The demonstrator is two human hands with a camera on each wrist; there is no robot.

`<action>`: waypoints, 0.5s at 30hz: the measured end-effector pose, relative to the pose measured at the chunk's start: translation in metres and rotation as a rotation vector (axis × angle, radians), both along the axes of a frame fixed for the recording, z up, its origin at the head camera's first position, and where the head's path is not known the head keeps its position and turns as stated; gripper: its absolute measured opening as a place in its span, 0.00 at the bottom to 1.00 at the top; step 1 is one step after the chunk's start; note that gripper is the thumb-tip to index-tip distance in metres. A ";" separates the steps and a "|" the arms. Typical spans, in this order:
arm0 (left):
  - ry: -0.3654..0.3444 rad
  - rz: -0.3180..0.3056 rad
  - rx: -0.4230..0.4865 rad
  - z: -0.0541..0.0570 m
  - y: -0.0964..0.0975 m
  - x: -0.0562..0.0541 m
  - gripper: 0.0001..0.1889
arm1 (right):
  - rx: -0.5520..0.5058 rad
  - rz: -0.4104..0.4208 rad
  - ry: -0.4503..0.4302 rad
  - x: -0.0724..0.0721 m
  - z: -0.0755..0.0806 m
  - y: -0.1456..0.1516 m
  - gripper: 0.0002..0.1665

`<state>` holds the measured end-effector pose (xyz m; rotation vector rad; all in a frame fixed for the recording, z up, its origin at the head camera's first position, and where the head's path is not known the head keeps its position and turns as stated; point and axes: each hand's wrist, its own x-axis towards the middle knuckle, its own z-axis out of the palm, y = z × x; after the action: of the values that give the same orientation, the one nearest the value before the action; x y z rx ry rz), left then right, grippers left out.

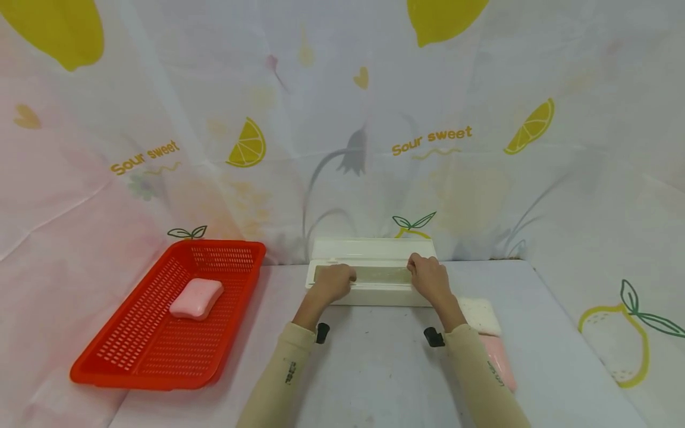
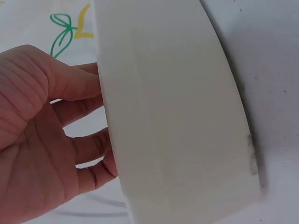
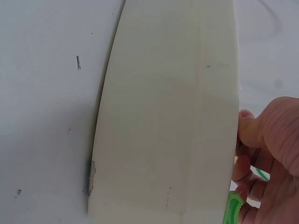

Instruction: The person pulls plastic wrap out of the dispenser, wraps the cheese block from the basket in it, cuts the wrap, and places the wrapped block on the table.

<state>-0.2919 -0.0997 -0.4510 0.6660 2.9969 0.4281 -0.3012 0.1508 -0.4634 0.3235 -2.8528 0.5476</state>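
Left hand (image 1: 334, 282) and right hand (image 1: 430, 277) curl over a smooth oblong box (image 1: 374, 297), grip impossible to tell, before "Sour sweet" cloth (image 1: 321, 107).

- Light, as I stand here: soft, subdued.
- Shadow: narrow, along the white box (image 2: 177, 116), both wrist views.
- Distortion: box edges bowed, same views.

The box (image 1: 382, 297) is white, the basket (image 1: 160, 381) red, the backdrop (image 1: 321, 101) lemon-patterned
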 end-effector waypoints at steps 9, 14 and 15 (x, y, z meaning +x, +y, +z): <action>-0.040 0.013 0.262 -0.005 -0.022 -0.007 0.08 | -0.006 0.020 0.012 0.001 -0.002 0.002 0.04; -0.057 0.017 0.352 -0.009 -0.028 -0.010 0.12 | -0.036 0.039 -0.008 0.002 -0.002 0.003 0.04; -0.062 0.022 0.369 -0.010 -0.029 -0.010 0.13 | -0.042 0.042 -0.018 0.002 -0.002 0.003 0.04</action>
<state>-0.3021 -0.1288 -0.4606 0.6247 2.8925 0.9989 -0.2988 0.1536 -0.4658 0.3740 -2.8527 0.6209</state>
